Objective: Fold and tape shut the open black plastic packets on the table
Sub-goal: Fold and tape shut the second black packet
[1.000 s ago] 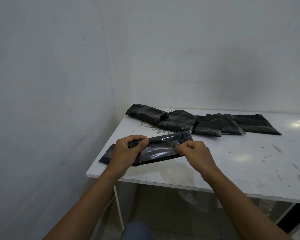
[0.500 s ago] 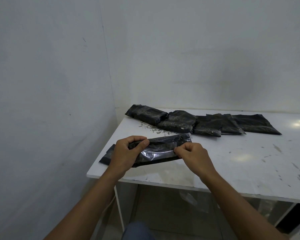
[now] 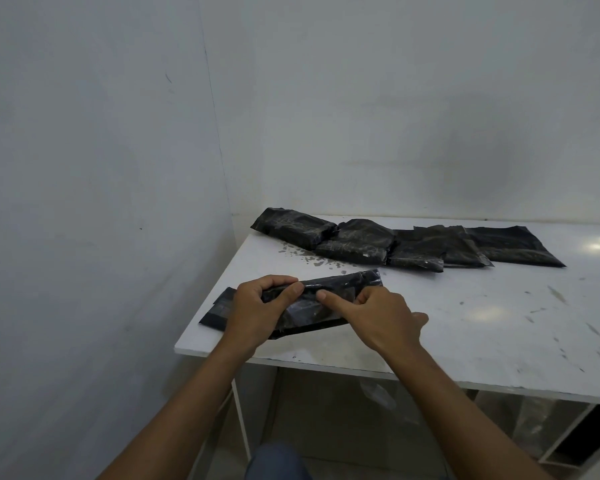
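Observation:
A black plastic packet [image 3: 340, 287] lies folded at the near left corner of the white table [image 3: 499, 317]. My left hand [image 3: 257, 306] grips its left end, fingers curled over the top fold and thumb on the front. My right hand [image 3: 378, 317] lies over the packet's right part, with the index finger stretched leftward and pressing on the folded plastic close to my left thumb. Another flat black packet [image 3: 218, 311] sticks out under my left hand.
Several black packets lie in a row along the back of the table: folded ones [image 3: 293, 227] [image 3: 357, 240] at the left, flatter ones [image 3: 513, 245] to the right. A wall [image 3: 101, 202] stands close on the left. The table edge [image 3: 326, 365] is near my wrists.
My right hand left its pinch at the packet's right end and slid leftward; its index finger now presses along the fold near my left thumb. My left hand has kept its grip.

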